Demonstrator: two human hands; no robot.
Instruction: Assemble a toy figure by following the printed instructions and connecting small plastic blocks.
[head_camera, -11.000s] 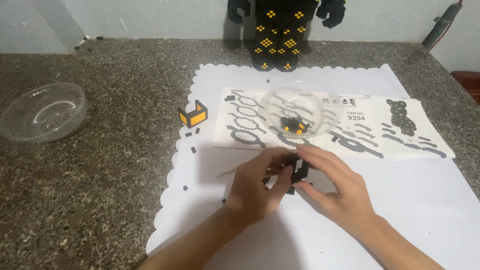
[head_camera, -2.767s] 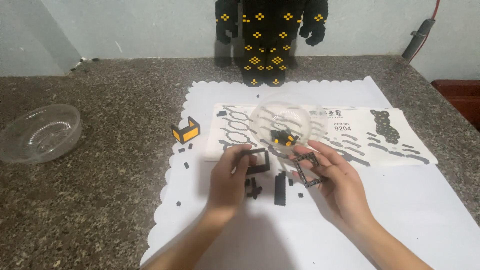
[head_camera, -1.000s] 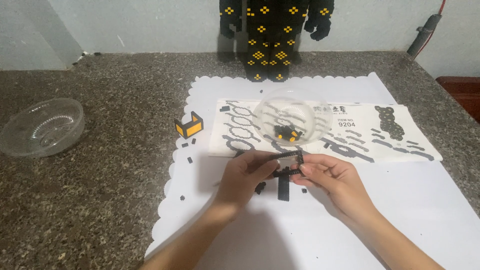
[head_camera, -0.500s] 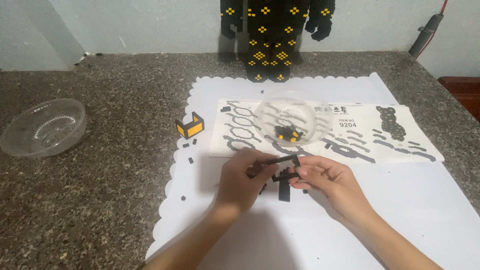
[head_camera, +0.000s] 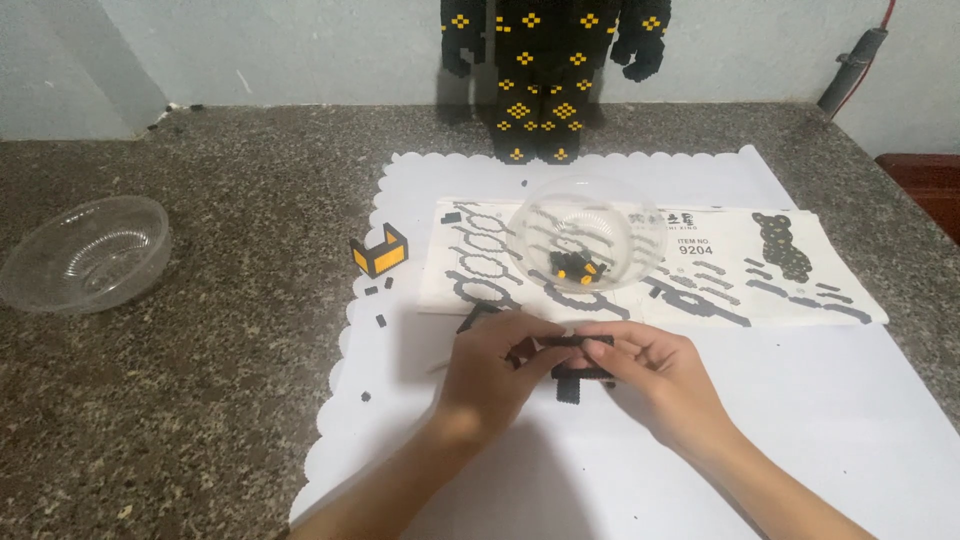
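Both my hands meet over the white paper mat (head_camera: 860, 420). My left hand (head_camera: 497, 367) and my right hand (head_camera: 655, 372) pinch the two ends of a flat black strip of small building bricks (head_camera: 572, 342), held level just above the mat. A short black brick piece (head_camera: 570, 388) lies on the mat right under the strip. Another black piece (head_camera: 476, 316) pokes out behind my left hand.
A clear bowl (head_camera: 584, 236) with black and yellow bricks stands on the instruction sheet (head_camera: 720, 270). A small black-and-yellow open box piece (head_camera: 379, 251) sits at the mat's left edge. An empty clear bowl (head_camera: 85, 254) rests far left. A black-and-yellow block figure (head_camera: 553, 70) stands at the back.
The two hands have closed together on the black strip, which now lies level between them. The view has shifted slightly; the bowls and the figure stay put.
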